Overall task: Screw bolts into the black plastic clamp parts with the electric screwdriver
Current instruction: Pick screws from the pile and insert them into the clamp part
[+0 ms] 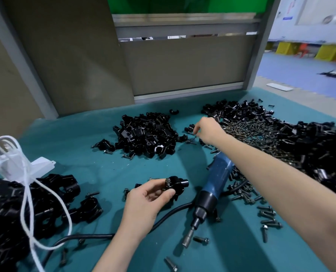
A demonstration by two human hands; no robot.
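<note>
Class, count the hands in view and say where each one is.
2. The left hand holds a clamp part near the centre; the right hand is farther back, beside the bolts.

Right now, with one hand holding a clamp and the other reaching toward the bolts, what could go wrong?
The bolt standing in the clamp looks loosely seated; tilting the left hand could drop it. The right hand reaches past the screwdriver; drawing back, its arm may knock it. The cable lies under the left forearm and could snag.
</note>
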